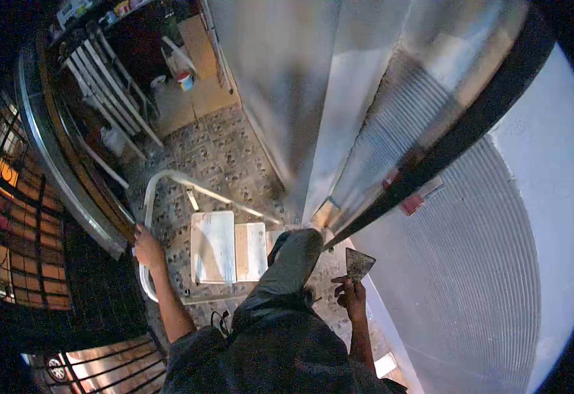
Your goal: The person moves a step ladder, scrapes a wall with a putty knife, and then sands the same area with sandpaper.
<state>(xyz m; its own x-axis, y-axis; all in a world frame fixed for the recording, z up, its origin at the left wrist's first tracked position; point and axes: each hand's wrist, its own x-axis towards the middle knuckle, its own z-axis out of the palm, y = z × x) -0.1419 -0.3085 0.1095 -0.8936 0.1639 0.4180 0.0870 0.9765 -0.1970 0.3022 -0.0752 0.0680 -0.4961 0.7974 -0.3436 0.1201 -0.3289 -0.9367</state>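
Note:
My right hand (351,295) is closed around a trowel (360,264) with a triangular, stained metal blade pointing up and away from me. The trowel is in front of a grey wall coat combed into ridges (471,262). Out to the left, my left hand (149,251) is at the white tubular rail of a stepladder (149,203), its fingers bent over it; part of the grip is hidden. The ladder's flat, pale steps (212,248) are below, left of my bent leg (293,262).
A dark bar (458,131) runs diagonally at the right, near a red object (413,203). Large smooth panels (274,79) rise ahead. White poles (106,88) and a small bucket (185,80) stand on the patterned floor (214,151). A metal rail (63,177) and barred grille (24,210) are left.

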